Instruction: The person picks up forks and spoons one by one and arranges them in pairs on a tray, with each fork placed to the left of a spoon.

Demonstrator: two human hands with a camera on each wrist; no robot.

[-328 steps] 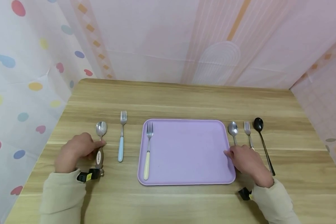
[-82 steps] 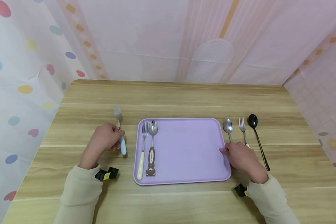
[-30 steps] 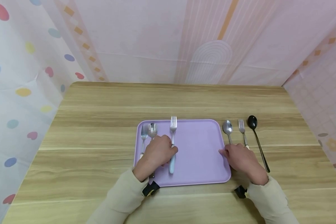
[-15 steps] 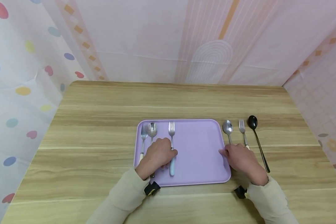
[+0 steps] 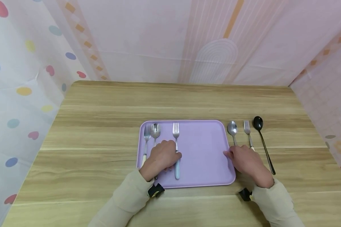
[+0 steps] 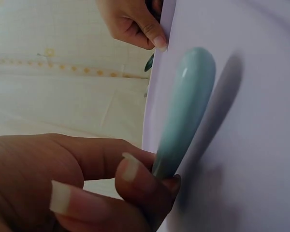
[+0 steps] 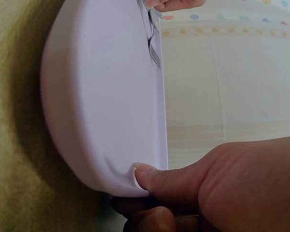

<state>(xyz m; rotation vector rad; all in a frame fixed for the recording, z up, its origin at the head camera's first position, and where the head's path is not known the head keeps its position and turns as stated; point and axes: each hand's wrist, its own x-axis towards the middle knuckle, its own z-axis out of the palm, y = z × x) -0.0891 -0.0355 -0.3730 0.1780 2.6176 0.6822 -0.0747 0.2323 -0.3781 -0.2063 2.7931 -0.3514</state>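
Observation:
My left hand is over the left half of a purple tray and pinches a blue-handled fork partway along its length. In the left wrist view the handle's rounded end tilts off the tray and casts a shadow beside it. Left of that fork, a cream-handled fork and a spoon lie on the tray, their handles partly hidden by my left hand and wrist. My right hand grips the tray's right rim, thumb on the inside and fingers beneath.
Right of the tray, on the wooden table, lie a metal spoon, a small fork and a long black spoon. My right hand partly covers the first two. Patterned curtains hang behind and at both sides.
The brown-handled spoon and then the blue-handled fork came from the table's left onto the tray by my left hand. The fork shifted slightly towards me lately. My right hand stays at the rim.

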